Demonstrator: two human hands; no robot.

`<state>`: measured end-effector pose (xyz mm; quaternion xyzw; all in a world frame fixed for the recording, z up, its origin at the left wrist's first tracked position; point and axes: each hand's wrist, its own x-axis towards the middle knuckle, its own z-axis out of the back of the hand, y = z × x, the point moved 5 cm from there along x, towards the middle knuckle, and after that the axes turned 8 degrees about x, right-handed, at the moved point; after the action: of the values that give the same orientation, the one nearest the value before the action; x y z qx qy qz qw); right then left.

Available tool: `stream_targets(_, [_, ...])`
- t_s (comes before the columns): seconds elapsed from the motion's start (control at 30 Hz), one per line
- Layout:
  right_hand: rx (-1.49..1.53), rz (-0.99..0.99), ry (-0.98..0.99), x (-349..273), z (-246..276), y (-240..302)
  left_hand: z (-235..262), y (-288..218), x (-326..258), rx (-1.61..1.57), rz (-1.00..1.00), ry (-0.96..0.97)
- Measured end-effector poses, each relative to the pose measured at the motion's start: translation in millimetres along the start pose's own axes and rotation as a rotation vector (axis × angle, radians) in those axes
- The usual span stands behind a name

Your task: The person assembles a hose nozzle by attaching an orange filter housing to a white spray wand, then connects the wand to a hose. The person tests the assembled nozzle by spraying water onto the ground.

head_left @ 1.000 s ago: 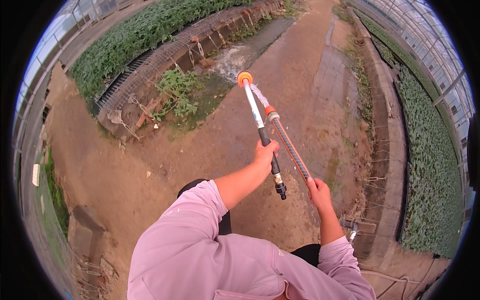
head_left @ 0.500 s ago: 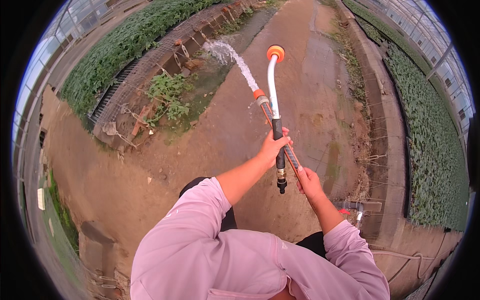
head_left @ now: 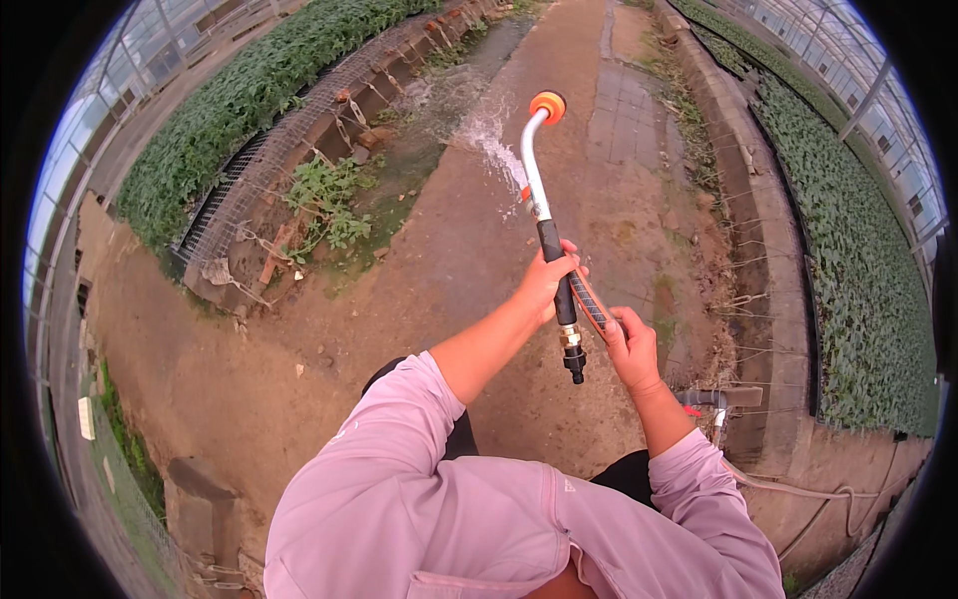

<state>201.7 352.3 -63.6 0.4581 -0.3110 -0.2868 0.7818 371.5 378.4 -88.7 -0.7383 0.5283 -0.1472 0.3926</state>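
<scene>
My left hand (head_left: 547,280) is closed round the black grip of a watering wand (head_left: 534,165). The wand has a bent silver tube, an orange round head at the far end and a brass and black connector at the near end. Behind it, the same hand also appears to hold an orange-striped hose (head_left: 587,299), partly hidden by the wand. My right hand (head_left: 631,349) is closed on the hose just right of the wand's lower end. Water (head_left: 494,145) sprays forward and left from the hose's orange end fitting (head_left: 526,193), which shows beside the tube.
Green seedlings on a raised mesh bench (head_left: 239,130) stand at left, beside wet ground with leafy weeds (head_left: 329,195). A long bed of seedlings (head_left: 858,260) runs along a low concrete edge (head_left: 773,220) at right. A grey pipe (head_left: 718,397) sticks out near my right forearm.
The water jet has become weaker and more scattered. The wand has tilted left and now covers more of the hose end. My right hand has shifted slightly right.
</scene>
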Motion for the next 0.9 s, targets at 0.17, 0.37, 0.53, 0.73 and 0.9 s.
stream_targets(0.17, [0.091, 0.052, -0.016, 2.0, 9.3, 27.2, -3.8, 11.1, 6.9, -0.101, 0.032, 0.077])
stream_targets(0.37, [0.096, 0.335, -0.085, 1.9, 18.4, 50.1, -32.9, 38.5, 11.4, -0.212, 0.113, 0.149])
stream_targets(0.53, [-0.024, 0.468, -0.106, 6.6, 30.5, 57.9, -69.2, 80.5, 1.0, -0.339, 0.34, 0.261])
stream_targets(0.73, [-0.086, 0.503, -0.261, 19.6, 32.9, 49.4, -80.1, 77.3, 17.9, -0.239, 0.343, 0.238])
stream_targets(0.9, [-0.096, 0.433, -0.151, 22.5, 22.0, 34.8, -59.0, 65.5, 26.3, -0.208, 0.317, 0.154])
